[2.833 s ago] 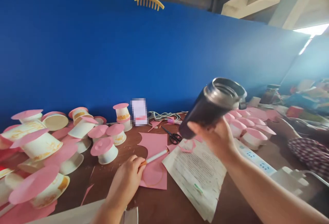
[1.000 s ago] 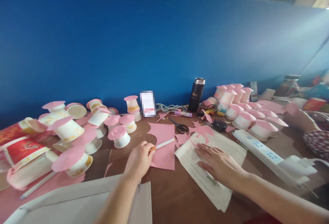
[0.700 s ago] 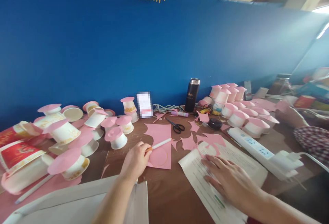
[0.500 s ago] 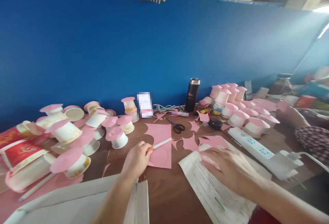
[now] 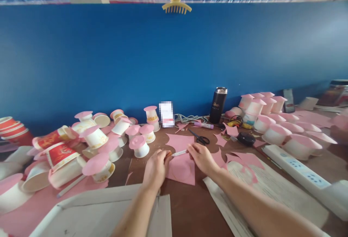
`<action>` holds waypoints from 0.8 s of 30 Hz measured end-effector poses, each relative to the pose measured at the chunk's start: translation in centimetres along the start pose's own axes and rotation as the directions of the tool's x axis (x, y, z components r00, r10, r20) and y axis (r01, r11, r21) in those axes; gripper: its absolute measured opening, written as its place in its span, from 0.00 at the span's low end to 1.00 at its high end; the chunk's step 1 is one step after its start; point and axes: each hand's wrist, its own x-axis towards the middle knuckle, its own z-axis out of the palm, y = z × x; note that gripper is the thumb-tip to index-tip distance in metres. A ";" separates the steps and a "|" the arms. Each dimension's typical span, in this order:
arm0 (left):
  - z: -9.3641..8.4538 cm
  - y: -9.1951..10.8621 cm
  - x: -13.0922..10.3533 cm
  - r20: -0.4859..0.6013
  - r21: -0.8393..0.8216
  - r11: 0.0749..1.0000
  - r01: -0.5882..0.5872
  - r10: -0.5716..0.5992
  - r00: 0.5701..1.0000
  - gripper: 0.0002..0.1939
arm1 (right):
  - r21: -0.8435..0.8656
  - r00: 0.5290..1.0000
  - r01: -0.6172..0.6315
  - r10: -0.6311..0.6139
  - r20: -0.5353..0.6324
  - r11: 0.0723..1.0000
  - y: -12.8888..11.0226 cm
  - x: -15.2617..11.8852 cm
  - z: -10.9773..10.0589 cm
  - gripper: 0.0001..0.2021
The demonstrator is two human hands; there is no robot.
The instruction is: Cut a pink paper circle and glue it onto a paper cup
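Observation:
My left hand (image 5: 157,168) is closed on the brownish-orange end of a slim white pen (image 5: 179,153). At its other end, the fingertips of my right hand (image 5: 200,158) pinch the pen. It lies level above a pink paper sheet (image 5: 181,173), whose upper edge has curved cut-outs. Behind my right hand, black-handled scissors (image 5: 200,137) rest on the brown table (image 5: 187,208). Pink paper scraps (image 5: 219,157) lie to the right of that hand.
Paper cups with pink discs (image 5: 94,137) crowd the left, and more cups (image 5: 276,133) stand at right. A black bottle (image 5: 218,105) stands near the blue partition (image 5: 163,59). A power strip (image 5: 296,166), printed sheet (image 5: 282,193) and white cardboard (image 5: 100,211) lie nearer.
My right hand has left the paper scraps on the printed sheet and moved left to the pen's free end. My left hand still holds the pen. The view has swung left.

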 end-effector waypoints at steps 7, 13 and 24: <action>-0.2 0.0 0.0 0.008 0.166 0.977 0.135 -0.139 0.990 0.09 | -0.518 0.966 0.254 -0.243 0.090 0.817 1.8 -0.1 -1.2 0.14; -0.4 0.0 -0.2 0.013 0.326 0.928 0.181 -0.196 0.981 0.08 | -0.717 0.948 0.314 -0.243 0.204 0.622 1.7 0.1 -1.3 0.14; -0.5 0.2 -0.4 0.039 0.307 0.925 0.223 -0.246 0.968 0.13 | -0.726 0.889 0.444 -0.358 0.285 0.525 2.7 0.3 -1.1 0.13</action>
